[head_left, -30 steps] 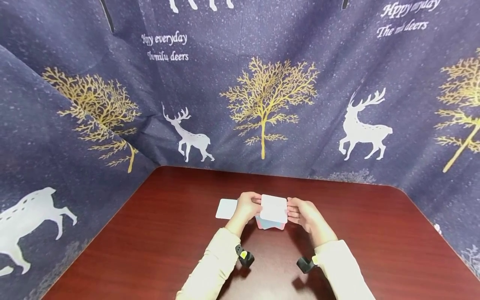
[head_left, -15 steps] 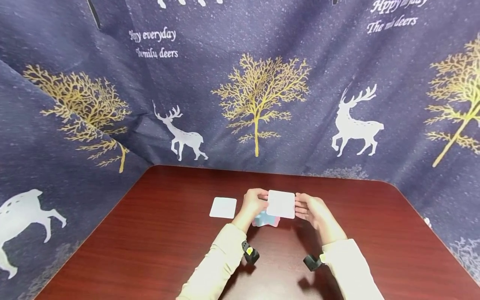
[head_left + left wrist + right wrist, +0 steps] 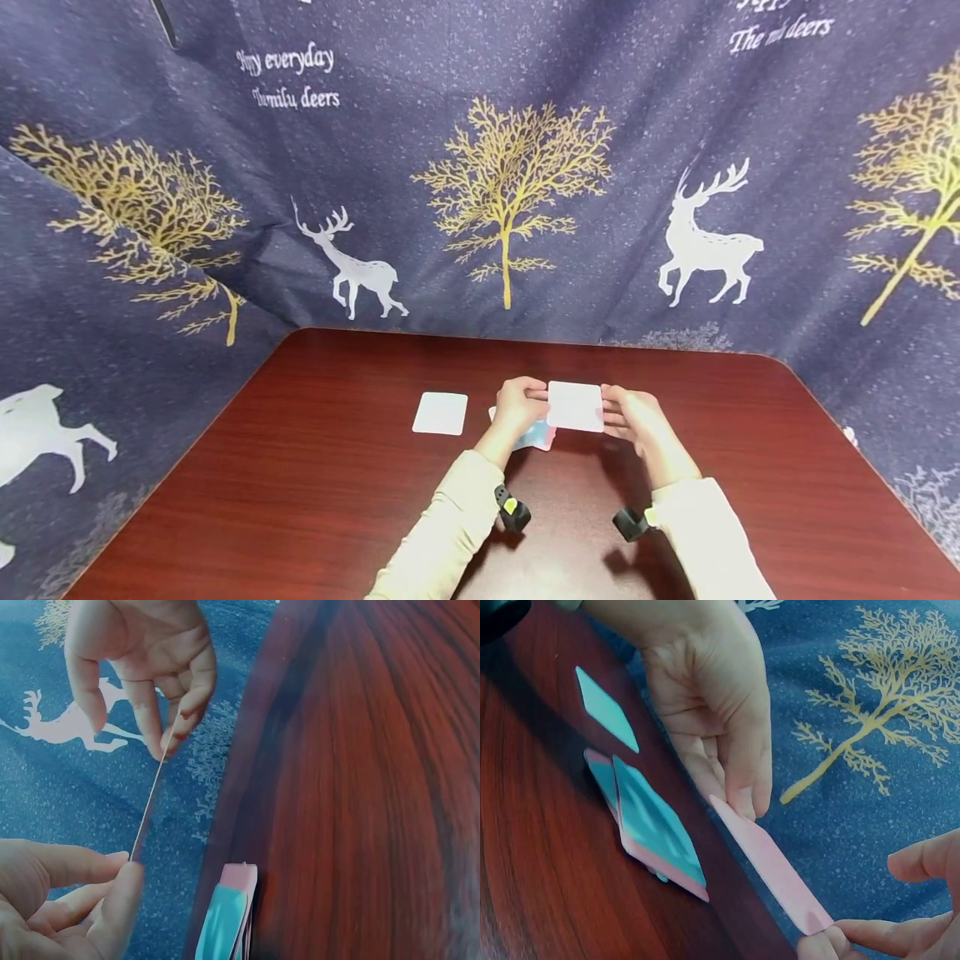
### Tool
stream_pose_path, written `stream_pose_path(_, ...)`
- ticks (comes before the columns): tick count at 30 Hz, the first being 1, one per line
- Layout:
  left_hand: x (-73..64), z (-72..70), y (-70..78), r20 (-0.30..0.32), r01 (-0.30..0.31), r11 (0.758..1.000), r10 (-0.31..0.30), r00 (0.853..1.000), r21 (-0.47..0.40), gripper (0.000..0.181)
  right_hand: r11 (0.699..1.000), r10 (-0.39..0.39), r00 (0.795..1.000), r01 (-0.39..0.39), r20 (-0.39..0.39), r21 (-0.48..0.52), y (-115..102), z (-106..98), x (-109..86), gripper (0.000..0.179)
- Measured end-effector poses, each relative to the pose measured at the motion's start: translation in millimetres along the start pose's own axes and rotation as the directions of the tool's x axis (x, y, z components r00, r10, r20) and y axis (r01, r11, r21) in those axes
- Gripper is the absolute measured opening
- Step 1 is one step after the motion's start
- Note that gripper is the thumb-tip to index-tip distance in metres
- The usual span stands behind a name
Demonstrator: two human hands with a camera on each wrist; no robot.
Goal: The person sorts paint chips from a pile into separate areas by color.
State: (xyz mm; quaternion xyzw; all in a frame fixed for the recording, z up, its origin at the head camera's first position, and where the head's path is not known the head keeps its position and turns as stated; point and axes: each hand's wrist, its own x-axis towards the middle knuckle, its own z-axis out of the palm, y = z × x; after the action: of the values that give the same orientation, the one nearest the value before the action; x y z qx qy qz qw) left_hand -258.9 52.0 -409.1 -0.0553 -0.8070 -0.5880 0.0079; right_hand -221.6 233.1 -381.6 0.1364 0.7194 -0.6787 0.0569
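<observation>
A thin square card (image 3: 574, 407) with rounded corners is raised off the table between both hands. It looks white in the head view and pale pink (image 3: 772, 870) in the right wrist view. My left hand (image 3: 519, 407) pinches its left edge between thumb and fingers, as the left wrist view also shows. At the right edge, fingertips of my right hand (image 3: 633, 421) hold the card, one finger standing apart from it. Below and left of it lies a small pile of blue and pink cards (image 3: 652, 825), partly hidden by my left hand in the head view.
Left of the pile, a single white card (image 3: 440, 413) lies flat on the dark red wooden table (image 3: 322, 467). A dark blue cloth (image 3: 420, 275) printed with deer and trees hangs behind the table and at its sides. Black wrist straps (image 3: 513, 510) sit on both wrists.
Both hands have carried the white card rightward, away from above the pile, uncovering more of the blue and pink cards. The head view has shifted slightly; the lone card stays on the table.
</observation>
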Motion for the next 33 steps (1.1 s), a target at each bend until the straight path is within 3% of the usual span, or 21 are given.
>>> stream_pose_path(7,-3.6,15.6,0.0,0.023,-0.017,0.994,0.019,1.0,-0.105,0.023,0.998,-0.034,0.998,0.03,-0.062,-0.062,5.7,-7.7,0.3,0.05)
stream_pose_path(12,-5.8,27.2,1.2,0.058,0.013,0.989,-0.005,0.998,-0.149,0.024,0.992,-0.05,0.996,0.041,-0.074,-0.119,8.2,-15.9,0.2,0.054)
stream_pose_path(17,-8.0,34.8,0.7,0.03,0.035,0.994,-0.032,0.999,-0.099,0.026,0.986,-0.052,0.996,0.039,-0.073,-0.162,9.1,-21.4,1.7,0.057)
stream_pose_path(23,-10.4,44.9,-3.4,0.018,-0.012,0.998,0.013,1.0,-0.067,0.028,0.977,-0.045,0.996,0.027,-0.078,-0.212,14.0,-25.5,5.3,0.057)
stream_pose_path(27,-11.8,49.3,-2.6,-0.002,-0.006,1.0,0.006,1.0,-0.025,0.027,0.973,-0.044,0.996,0.024,-0.084,-0.228,16.3,-24.9,6.2,0.055)
stream_pose_path(33,-13.8,53.4,-0.3,0.041,0.004,1.0,-0.004,0.999,0.0,0.031,0.963,-0.048,0.995,0.022,-0.091,-0.27,19.0,-24.1,7.5,0.053)
